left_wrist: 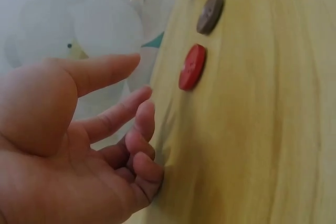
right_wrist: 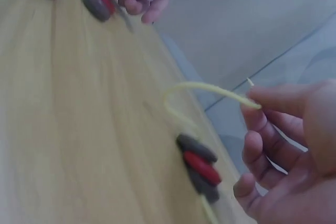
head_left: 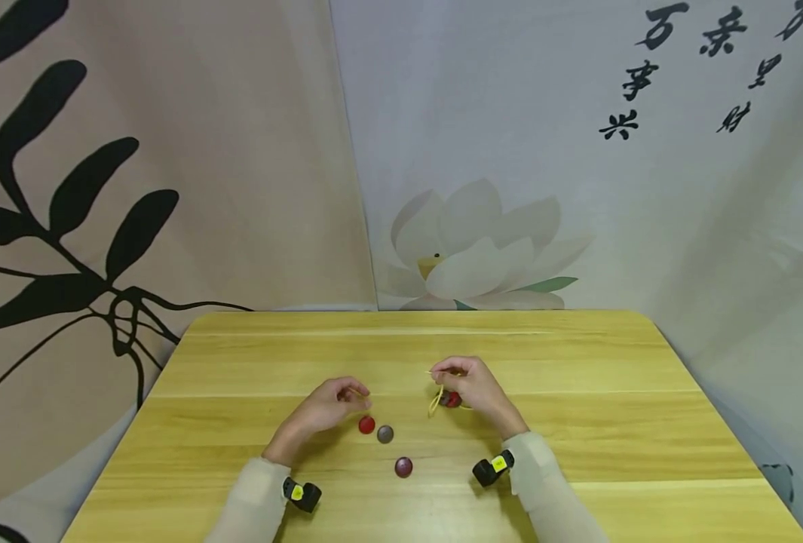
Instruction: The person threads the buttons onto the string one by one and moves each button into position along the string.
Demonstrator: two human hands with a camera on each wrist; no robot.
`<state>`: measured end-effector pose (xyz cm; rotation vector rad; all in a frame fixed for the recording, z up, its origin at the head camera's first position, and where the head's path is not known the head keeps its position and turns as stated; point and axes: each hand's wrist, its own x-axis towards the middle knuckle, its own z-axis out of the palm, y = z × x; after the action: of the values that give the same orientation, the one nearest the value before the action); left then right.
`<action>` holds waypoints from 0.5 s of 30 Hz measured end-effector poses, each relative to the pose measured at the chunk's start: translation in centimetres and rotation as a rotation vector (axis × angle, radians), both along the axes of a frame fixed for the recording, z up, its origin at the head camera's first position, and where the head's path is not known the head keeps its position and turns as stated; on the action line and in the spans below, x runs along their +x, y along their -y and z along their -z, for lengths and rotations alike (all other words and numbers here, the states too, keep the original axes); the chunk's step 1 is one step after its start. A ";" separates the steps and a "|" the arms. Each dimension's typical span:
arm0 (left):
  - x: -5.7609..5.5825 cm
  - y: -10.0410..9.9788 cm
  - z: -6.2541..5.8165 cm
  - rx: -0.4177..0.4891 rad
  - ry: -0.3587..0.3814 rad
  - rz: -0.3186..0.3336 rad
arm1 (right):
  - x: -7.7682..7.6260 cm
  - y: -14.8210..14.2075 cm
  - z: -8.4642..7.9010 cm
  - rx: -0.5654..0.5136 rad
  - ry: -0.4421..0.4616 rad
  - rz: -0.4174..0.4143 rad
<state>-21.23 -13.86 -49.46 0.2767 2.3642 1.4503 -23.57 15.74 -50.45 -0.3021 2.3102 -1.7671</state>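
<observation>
My right hand (head_left: 474, 385) pinches a yellow cord (right_wrist: 205, 86) between thumb and forefinger, and its short end pokes out past the fingertips. On that cord hang a red button (right_wrist: 202, 168) between two grey-brown ones, low beside the hand. My left hand (head_left: 328, 406) holds nothing; its thumb and forefinger are apart, the other fingers loosely bent. Nearest to it on the table is a loose red button (left_wrist: 192, 67). A grey-brown button (left_wrist: 210, 13) lies just beyond. Closer to the table's front, a dark purple button (head_left: 404, 467) lies flat.
The wooden table (head_left: 611, 422) spreads under both hands, its far edge near a printed cloth backdrop (head_left: 272, 151). A small black wrist camera (head_left: 302, 495) sits on the left cuff, another wrist camera (head_left: 492, 467) on the right.
</observation>
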 end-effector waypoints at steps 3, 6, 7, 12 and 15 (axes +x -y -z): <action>0.0 0.2 0.2 0.003 0.016 0.023 | -0.3 -0.2 0.6 0.000 0.012 0.007; -0.1 0.4 0.4 0.004 0.040 0.034 | -0.4 -0.3 1.0 0.018 0.023 0.018; -0.2 0.4 0.5 0.000 0.045 0.038 | -0.4 -0.3 1.1 0.022 0.030 0.021; -0.5 0.6 0.6 -0.020 0.059 0.053 | -0.6 -0.3 1.4 0.035 0.061 0.014; -0.5 0.7 0.6 -0.026 0.058 0.067 | -0.6 -0.4 1.5 0.034 0.089 0.004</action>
<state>-21.77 -14.58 -50.06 0.3001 2.3039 1.3776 -24.15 16.11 -51.99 -0.2087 2.2773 -1.7048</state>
